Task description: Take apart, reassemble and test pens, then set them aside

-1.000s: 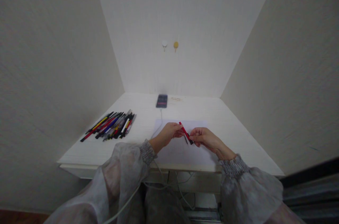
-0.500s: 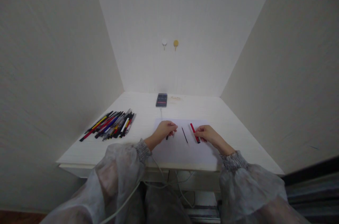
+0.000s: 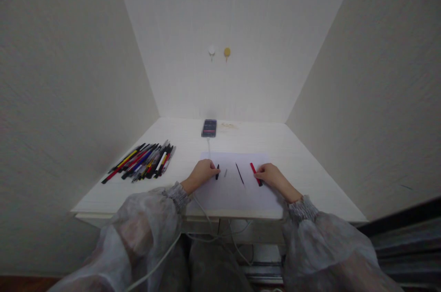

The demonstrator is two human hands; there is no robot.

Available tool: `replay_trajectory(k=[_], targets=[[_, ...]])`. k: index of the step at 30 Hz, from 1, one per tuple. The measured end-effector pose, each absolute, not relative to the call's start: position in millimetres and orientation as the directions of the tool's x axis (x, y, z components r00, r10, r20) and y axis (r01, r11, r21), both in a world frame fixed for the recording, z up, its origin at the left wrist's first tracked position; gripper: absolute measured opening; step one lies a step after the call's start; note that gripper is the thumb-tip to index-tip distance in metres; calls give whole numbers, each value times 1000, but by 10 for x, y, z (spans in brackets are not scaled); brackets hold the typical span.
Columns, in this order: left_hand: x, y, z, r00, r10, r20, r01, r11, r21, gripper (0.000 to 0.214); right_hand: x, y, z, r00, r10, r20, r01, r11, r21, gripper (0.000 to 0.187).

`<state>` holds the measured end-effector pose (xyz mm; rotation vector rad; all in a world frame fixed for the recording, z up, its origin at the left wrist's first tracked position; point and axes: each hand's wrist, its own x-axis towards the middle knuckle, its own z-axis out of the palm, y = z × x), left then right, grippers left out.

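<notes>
A white sheet of paper (image 3: 237, 200) lies on the desk with pen parts laid out across it. My left hand (image 3: 201, 174) has its fingertips closed on a short black pen part (image 3: 217, 172) at the left of the sheet. Just right of it lies a small grey spring (image 3: 225, 173). A thin dark pen refill (image 3: 240, 174) rests at a slant in the middle, touched by neither hand. On the right, my right hand (image 3: 274, 176) pinches a red pen barrel (image 3: 254, 170) with a black end, low over the paper.
A heap of mixed pens (image 3: 144, 163) covers the left of the white desk (image 3: 303, 168). Behind the paper is a blurred-out phone (image 3: 209, 128) with a white cable (image 3: 208, 146). Walls enclose the back and sides. Two hooks (image 3: 227, 52) are on the back wall.
My left hand has moved left, onto the black pen part. The spring now lies in plain sight on the paper. My right hand keeps the red barrel, shifted slightly right.
</notes>
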<state>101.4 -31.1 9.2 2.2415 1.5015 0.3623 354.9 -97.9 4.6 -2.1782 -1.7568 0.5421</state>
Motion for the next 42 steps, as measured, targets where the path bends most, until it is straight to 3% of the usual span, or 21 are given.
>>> replay_trajectory(k=[13,20,23,27,35,42], targets=[[990,-292,105,436,893,-116,797,-323,510,31,3587,-1030,13,155,987,-32,894,-154,-421,18],[904,-279,82,408,909,-87,777,-295,556,38,3499,-1109,166,137,987,80,908,-92,-409,23],[856,-314,94,421,907,21,736,-355,576,33,3408,-1160,281,105,987,121,911,-47,-410,26],[848,-359,85,408,904,127,755,-412,510,27,3188,-1160,345,35,993,109,892,18,-452,25],[881,-331,1,408,911,63,771,-380,511,28,2613,-945,242,-19,998,53,953,34,-300,33],[881,-343,33,389,921,9,775,-333,536,27,2471,-827,215,43,999,-26,972,-48,-230,23]])
